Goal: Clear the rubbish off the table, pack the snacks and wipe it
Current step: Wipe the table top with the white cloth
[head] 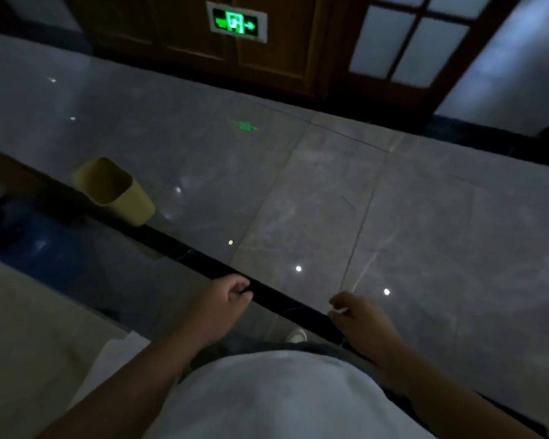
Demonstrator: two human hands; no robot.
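The view is dim and blurred. My left hand (229, 296) is curled into a loose fist in front of my body, and nothing shows in it. My right hand (358, 318) is closed, with a small white scrap (339, 310) pinched at its fingertips. What the scrap is cannot be made out. A yellow waste bin (118, 190) stands on the floor to the far left, well away from both hands, its open mouth facing up and left. No snacks are in view.
Glossy grey floor tiles (330, 201) fill the middle, crossed by a black strip (184, 251). A pale surface (29, 327) with a white sheet (121, 353) lies at lower left. Wooden doors and a green exit sign (236, 22) stand ahead.
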